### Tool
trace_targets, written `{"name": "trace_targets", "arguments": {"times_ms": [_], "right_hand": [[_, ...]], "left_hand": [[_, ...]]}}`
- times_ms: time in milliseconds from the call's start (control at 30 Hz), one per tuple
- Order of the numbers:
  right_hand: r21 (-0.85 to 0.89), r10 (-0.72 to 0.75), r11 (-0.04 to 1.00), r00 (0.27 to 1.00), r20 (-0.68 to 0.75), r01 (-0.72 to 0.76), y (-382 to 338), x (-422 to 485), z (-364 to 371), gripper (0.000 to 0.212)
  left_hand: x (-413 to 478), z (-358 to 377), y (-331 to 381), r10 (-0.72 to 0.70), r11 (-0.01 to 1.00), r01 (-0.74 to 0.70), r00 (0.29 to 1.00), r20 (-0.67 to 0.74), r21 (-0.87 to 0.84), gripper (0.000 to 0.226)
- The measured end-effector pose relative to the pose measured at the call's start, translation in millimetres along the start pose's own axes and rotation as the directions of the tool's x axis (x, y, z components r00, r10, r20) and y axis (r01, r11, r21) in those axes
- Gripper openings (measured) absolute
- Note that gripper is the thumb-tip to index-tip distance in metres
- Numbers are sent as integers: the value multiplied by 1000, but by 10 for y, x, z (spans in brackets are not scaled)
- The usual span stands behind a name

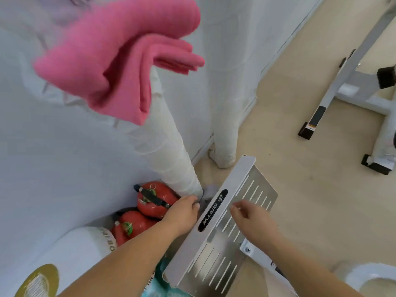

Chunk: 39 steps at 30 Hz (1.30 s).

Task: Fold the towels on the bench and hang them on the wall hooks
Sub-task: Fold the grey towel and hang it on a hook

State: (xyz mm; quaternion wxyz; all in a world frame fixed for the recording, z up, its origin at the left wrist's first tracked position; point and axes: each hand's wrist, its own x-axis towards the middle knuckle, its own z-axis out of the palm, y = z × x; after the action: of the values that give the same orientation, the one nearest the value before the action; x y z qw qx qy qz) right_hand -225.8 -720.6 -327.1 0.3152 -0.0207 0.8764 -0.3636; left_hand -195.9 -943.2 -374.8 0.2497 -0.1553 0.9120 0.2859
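A folded pink towel (120,61) hangs high on the white wall at the upper left, its layers drooping down. Both of my hands are low, far beneath it. My left hand (184,211) is at the left edge of a slotted metal plate (225,243), its fingers curled down next to a bit of grey cloth (211,188); a grip on it does not show. My right hand (250,217) hovers over the plate with relaxed fingers and holds nothing. No hook is visible under the towel.
A wrapped white pipe (169,153) runs down the wall to the floor. Two red extinguisher-like objects (154,200) lie beside my left arm. A white curtain (225,82) hangs in the corner. A grey gym frame (353,82) stands on the beige floor at right.
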Motion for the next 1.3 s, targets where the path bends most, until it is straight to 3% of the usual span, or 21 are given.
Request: {"name": "trace_targets", "arguments": {"times_ms": [167,267,400,433,567,633,733,800,833,900,1033,1100,1167,1300], "right_hand": [[-188,-178,967,984,-23,170,449,971,632,32],[-412,-368,856,928,-61,312,680,1401,1003,37],[-691,-553,651,820,-145,316,975,1764,1247,32],[-712,-575,637,798,-182,297,1034,1805,1249,30],[-723,-638,624,727,-254,296,1157,1841,1256,28],[-731,-645,617,718,-259,290,1159,1869,1297,31],[-750,-672,596,690,-271,286,1156,1925,1353,37],[-764,-703,572,658,-270,298,1176,1946,1371,38],[-767,-716,565,643,-272,304,1196,1946,1386,38],[-768,-724,562,631,-278,306,1228,1938,1408,38],[-771,-672,568,703,-233,288,1198,1928,1407,43],[-772,-577,573,804,-142,275,1089,1834,1332,48],[-758,-419,595,908,-8,268,907,1675,1199,51],[-514,-138,834,978,155,199,448,1094,801,47]], "left_hand": [[827,704,-768,79,994,-84,994,68,74,34],[1211,1121,-1135,76,996,-79,994,77,40,37],[1675,1638,-1411,57,973,-26,990,129,-229,36],[1768,1715,-1391,32,934,30,985,167,-357,34],[2158,1906,-1441,56,903,56,968,245,-426,39],[2307,1967,-1474,3,950,94,951,310,-299,56],[2652,2164,-1659,42,999,-37,943,329,-20,66],[2854,2317,-1814,119,970,-179,938,326,162,77],[2956,2398,-1909,140,955,-211,940,311,209,78],[2899,2436,-1964,189,971,-217,954,232,102,60],[2250,2107,-1701,139,973,-129,990,39,-190,33],[1822,1857,-1555,65,968,-75,997,-48,-241,28],[1394,1495,-1395,-6,983,-25,987,-162,-183,29],[618,762,-892,-16,995,-9,971,-237,-103,15]]}}
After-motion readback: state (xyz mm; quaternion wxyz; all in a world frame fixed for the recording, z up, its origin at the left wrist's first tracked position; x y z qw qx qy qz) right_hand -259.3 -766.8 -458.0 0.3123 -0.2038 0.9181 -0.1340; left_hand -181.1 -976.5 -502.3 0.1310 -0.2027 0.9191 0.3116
